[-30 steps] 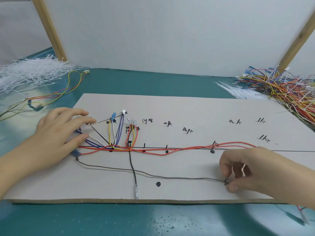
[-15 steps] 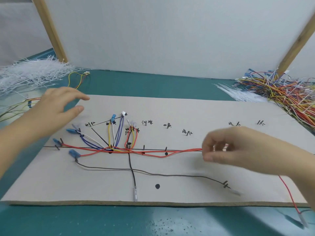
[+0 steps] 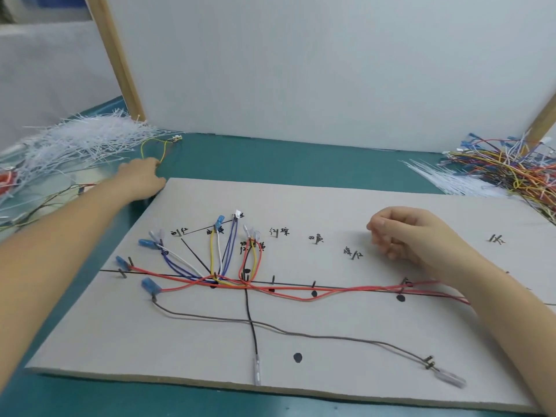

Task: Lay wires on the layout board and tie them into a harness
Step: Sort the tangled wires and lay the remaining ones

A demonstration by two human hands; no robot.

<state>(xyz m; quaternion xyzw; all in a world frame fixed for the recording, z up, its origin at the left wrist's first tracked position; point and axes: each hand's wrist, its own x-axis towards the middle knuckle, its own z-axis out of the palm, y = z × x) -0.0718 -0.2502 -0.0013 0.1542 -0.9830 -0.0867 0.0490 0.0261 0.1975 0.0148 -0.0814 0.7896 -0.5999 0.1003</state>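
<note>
1. The layout board (image 3: pixel 376 206) lies flat on the teal table (image 3: pixel 270 158), its near edge running along the bottom of the view.
2. My left hand (image 3: pixel 140 180) reaches off the board's far-left corner, beside the heap of white cable ties (image 3: pixel 81 142). Its fingers point away from me, so I cannot tell how far it is open or whether it holds anything. A yellow wire loop (image 3: pixel 153 149) lies just beyond the fingertips.
3. My right hand (image 3: pixel 403 233) hovers above the right half of the board, fingers curled loosely inward. I see nothing between them.
4. The red wires (image 3: pixel 301 291) run along the board's drawn black line from the blue terminals (image 3: pixel 150 285) at left, across to the right, where they pass under my right forearm.
5. A grey wire (image 3: pixel 301 329) sweeps from the lower blue terminal toward the near-right corner, ending between two pegs (image 3: pixel 429 362) at a clear-sleeved terminal (image 3: pixel 451 380).
6. A black wire (image 3: pixel 251 320) drops from the main line toward the near edge, crossing the grey wire.
7. Blue, white and yellow wires (image 3: pixel 216 257) fan upward from the main line toward handwritten labels.
8. A pile of mixed coloured wires (image 3: pixel 508 167) sits off the board at far right, with more white ties beside it.
</note>
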